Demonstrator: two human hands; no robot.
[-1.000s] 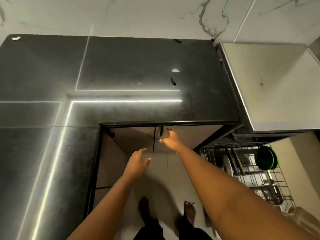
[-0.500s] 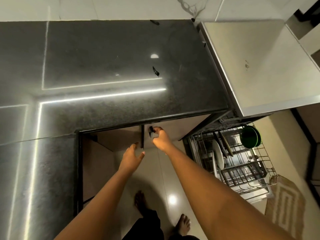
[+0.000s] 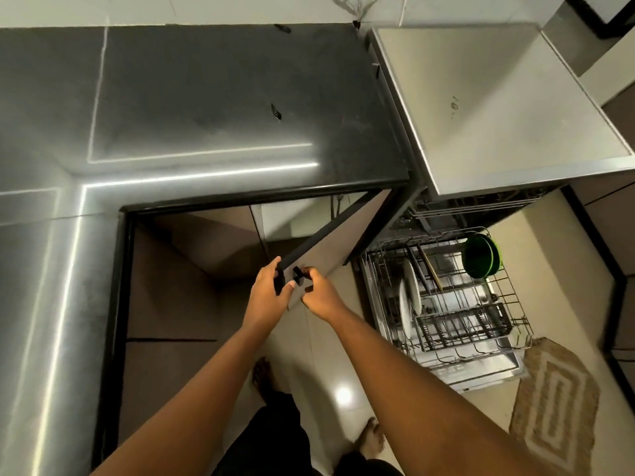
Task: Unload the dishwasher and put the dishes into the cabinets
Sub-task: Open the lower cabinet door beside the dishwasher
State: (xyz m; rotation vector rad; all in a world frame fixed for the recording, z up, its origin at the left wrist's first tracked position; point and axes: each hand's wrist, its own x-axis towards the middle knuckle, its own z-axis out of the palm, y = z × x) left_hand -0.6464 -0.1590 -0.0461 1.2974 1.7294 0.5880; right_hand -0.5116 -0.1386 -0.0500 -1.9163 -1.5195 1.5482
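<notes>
Change: cabinet door (image 3: pixel 330 242) under the desk (image 3: pixel 220 108) front edge now swung ajar | Hands: our left hand (image 3: pixel 269 292) grips its edge, right hand (image 3: pixel 318 295) pinches the knob (image 3: pixel 298 273) | Dishes: plates (image 3: pixel 410 293) and green bowl (image 3: pixel 479 256) wait in dishwasher rack (image 3: pixel 450 317), right | Meaning: storage opened.

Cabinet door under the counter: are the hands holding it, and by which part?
Yes. The left hand grips the cabinet door by its free edge; the right hand pinches its small dark knob.
</notes>
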